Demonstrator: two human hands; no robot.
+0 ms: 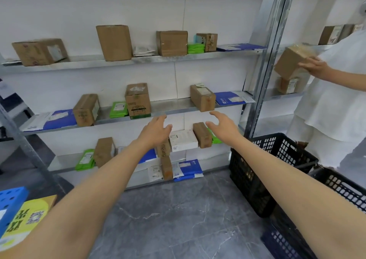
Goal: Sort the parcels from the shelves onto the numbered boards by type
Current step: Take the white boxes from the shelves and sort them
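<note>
1. Both arms are stretched toward the metal shelving. The left hand (pixel 156 128) and the right hand (pixel 222 125) are each held with fingers spread and loosely bent, and nothing is gripped by either.
2. The hands are kept apart with the thumbs turned toward each other. This is judged to be a reach made ready for a two-handed lift, as a carton would need.
3. A white box (pixel 183 140) and a small brown box (pixel 202 135) are framed between the hands on the lower shelf (pixel 61 159). A larger brown box (pixel 202 98) sits on the middle shelf (pixel 174 105), just above the right fingertips. Which of the three is meant cannot be told.
4. The parcels are found on the shelves, not yet sorted. Cartons, green packets (pixel 118 109) and blue mailers (pixel 231 98) are mixed on every level, so most of the sorting is judged to lie ahead.
5. No numbered board can be made out. A blue perforated panel (pixel 11 201) is seen at the lower left, but no number can be read on it.
6. Black baskets (pixel 273 159) are set on the floor to the right, probably for carrying. Beyond them, a carton (pixel 291 60) is held by a second person in white.
</note>
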